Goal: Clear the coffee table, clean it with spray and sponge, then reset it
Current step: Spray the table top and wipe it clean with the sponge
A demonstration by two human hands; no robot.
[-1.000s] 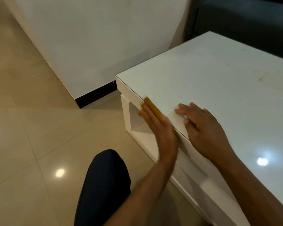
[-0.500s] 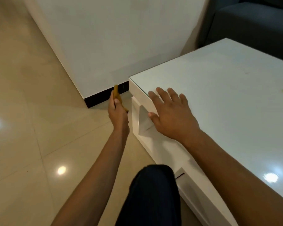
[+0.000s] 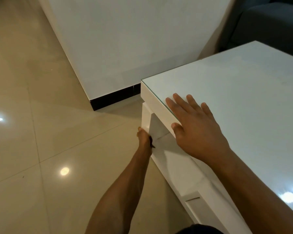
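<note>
The white coffee table (image 3: 240, 92) with a glass top fills the right side. My right hand (image 3: 194, 130) lies flat with fingers spread on the table's near-left corner, holding nothing. My left hand (image 3: 143, 138) is low beside the table's leg (image 3: 145, 115), shut on the yellow sponge (image 3: 139, 128). Only a sliver of the sponge shows above the fingers, pressed against the leg's outer face. No spray bottle is in view.
A white wall block (image 3: 125, 48) with a black skirting (image 3: 115, 97) stands just beyond the table's corner. A dark sofa (image 3: 269, 26) sits at the back right. Glossy beige floor tiles (image 3: 41, 149) spread to the left. My dark-trousered knee (image 3: 200, 229) shows at the bottom.
My left hand took the sponge off the table's top edge, swung out left, then dropped down against the table leg. My right hand slid to the corner and flattened.
</note>
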